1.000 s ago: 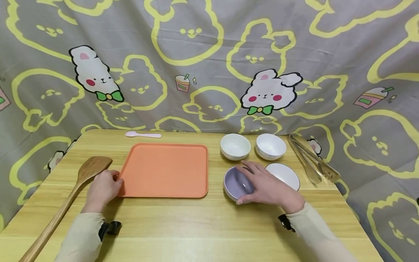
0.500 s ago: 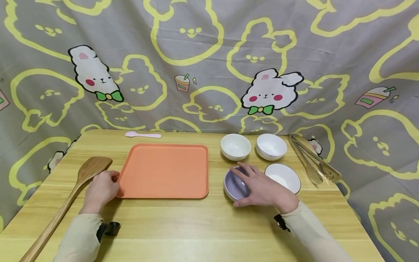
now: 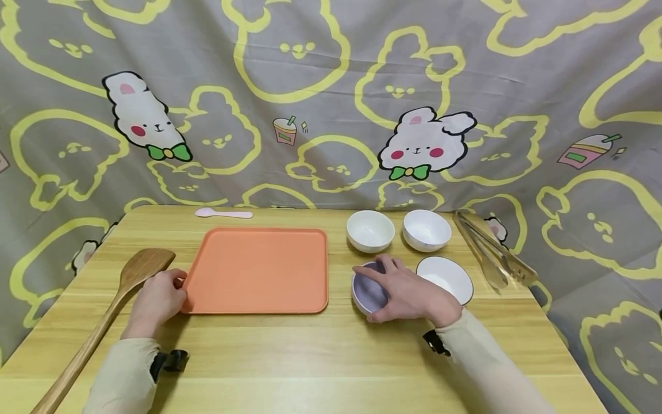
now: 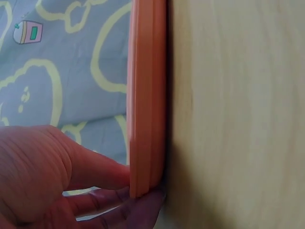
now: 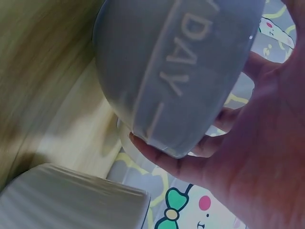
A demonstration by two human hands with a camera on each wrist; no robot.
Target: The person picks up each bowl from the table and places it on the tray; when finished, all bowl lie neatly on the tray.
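Purple bowl [image 3: 368,292] in right hand [image 3: 411,294]; left hand [image 3: 157,300] pinches orange tray [image 3: 258,273].

head view high, wrist views close

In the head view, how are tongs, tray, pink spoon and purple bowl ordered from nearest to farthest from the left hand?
1. Tray, pinched at a corner by the left hand
2. Pink spoon, beyond the tray
3. Purple bowl, right of the tray
4. Tongs, at the far right
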